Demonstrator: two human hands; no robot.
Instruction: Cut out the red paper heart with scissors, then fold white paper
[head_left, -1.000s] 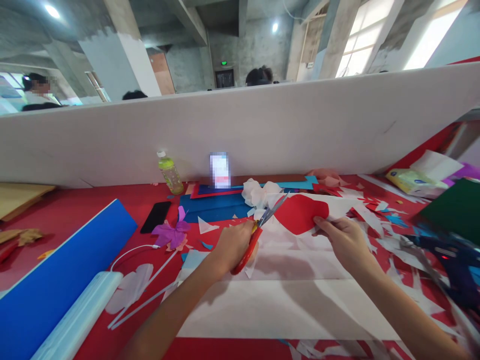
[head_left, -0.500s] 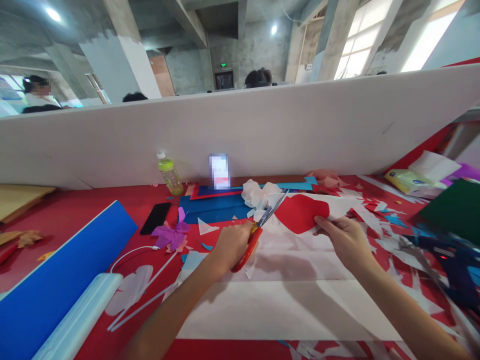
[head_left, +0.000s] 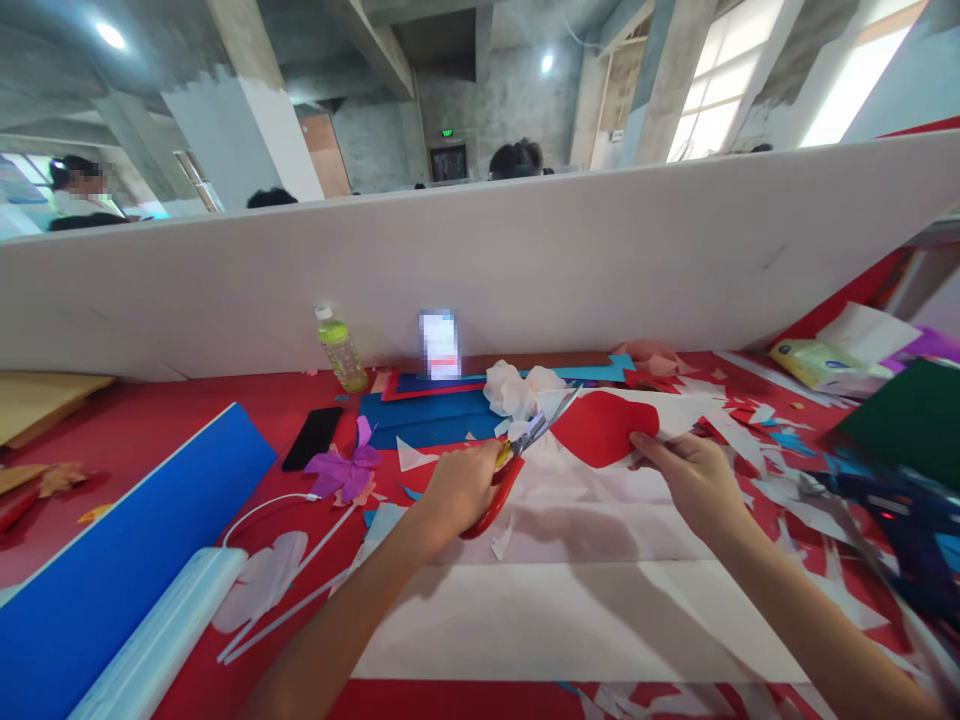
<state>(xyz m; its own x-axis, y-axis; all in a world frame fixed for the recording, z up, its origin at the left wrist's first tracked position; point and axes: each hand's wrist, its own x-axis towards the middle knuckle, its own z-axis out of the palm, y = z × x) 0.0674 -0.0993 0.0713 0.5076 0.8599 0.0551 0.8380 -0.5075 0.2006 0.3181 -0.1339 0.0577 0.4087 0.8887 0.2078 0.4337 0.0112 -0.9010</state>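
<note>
My left hand [head_left: 466,487] is closed around the handles of orange-handled scissors [head_left: 504,493], whose metal blades point up and right. The blades lie at the left edge of a red paper piece [head_left: 602,428] with a rounded outline. Between thumb and fingers, my right hand [head_left: 691,472] pinches the right edge of that red paper. Below both hands spreads a large white sheet [head_left: 570,620] with fold lines. A white paper flower [head_left: 521,388] sits just behind the blades.
Paper scraps [head_left: 806,500] and a dark glue gun [head_left: 892,510] lie at the right. Toward the left are a purple flower [head_left: 346,472], a black phone [head_left: 313,438], a bottle [head_left: 341,350] and a blue board [head_left: 142,560]. A white partition [head_left: 480,260] stands behind.
The scissor blades look slightly more spread, and my left hand has shifted a little. My right hand stays where it was on the red paper.
</note>
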